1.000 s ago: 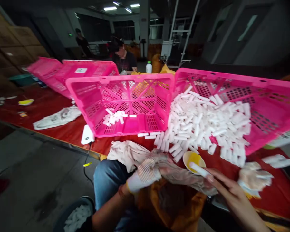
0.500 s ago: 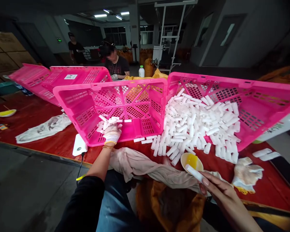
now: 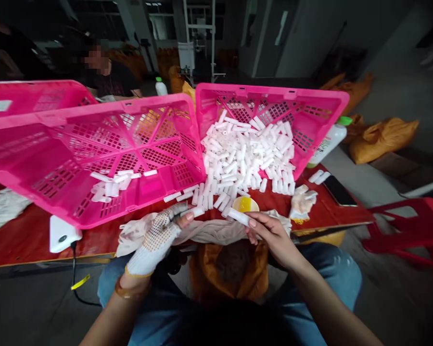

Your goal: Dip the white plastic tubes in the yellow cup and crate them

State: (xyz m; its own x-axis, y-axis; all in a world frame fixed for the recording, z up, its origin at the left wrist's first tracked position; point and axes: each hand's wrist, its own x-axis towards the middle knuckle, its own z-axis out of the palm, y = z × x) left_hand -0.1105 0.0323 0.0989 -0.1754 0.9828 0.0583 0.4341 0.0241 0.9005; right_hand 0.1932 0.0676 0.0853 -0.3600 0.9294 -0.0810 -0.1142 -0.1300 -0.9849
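Note:
My left hand (image 3: 159,235) wears a white dotted glove with bare fingertips and pinches a short white tube (image 3: 194,212) over a beige cloth (image 3: 205,232). My right hand (image 3: 270,235) is bare and grips another white tube (image 3: 239,217) next to a small yellow dish (image 3: 246,204). A tilted pink crate (image 3: 310,103) spills a heap of white tubes (image 3: 245,156) onto the red table (image 3: 21,235). The pink crate on the left (image 3: 50,139) holds only a few tubes (image 3: 111,185).
A spare glove (image 3: 302,204), a dark phone (image 3: 339,191) and a plastic bottle (image 3: 328,142) lie right of the heap. A white plug block (image 3: 61,234) sits at the table edge. An orange bag (image 3: 231,266) opens between my knees. A person (image 3: 104,72) sits across. Red stool (image 3: 407,230) at right.
My left hand came back from the left crate to the cloth and now pinches a tube. My right hand moved left with its tube. The view swung right and downward.

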